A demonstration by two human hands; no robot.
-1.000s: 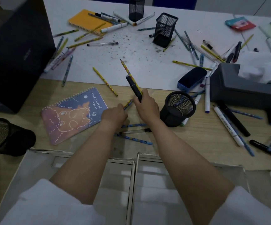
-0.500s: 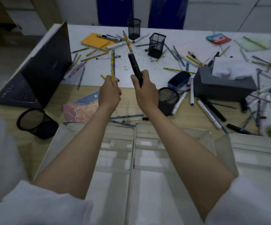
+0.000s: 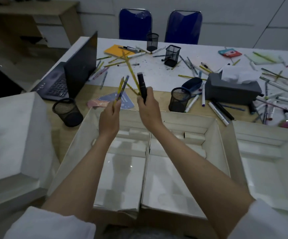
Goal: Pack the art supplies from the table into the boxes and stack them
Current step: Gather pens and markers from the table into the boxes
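The left hand (image 3: 109, 118) pinches two pencils (image 3: 121, 88) by their lower ends, tips fanned up; the right hand (image 3: 148, 109) has its grip clenched round a black marker (image 3: 142, 85) and a yellow pencil (image 3: 131, 73) that slants away from it. Both hands are over the far edge of the open box (image 3: 215, 135) with its centre divider. These sticks look light, stiff and smooth, so a loose fan may slip or roll; I judge holding nearer the middle, bunched parallel, would steady them, and the pencil points could snap if dropped hard. More pens and pencils lie scattered across the desk (image 3: 157, 75). Mesh cups (image 3: 179, 99), a notebook (image 3: 122, 102), a tissue box (image 3: 233, 88) and a laptop (image 3: 74, 73) crowd the reach; a second box (image 3: 267, 152) is at right
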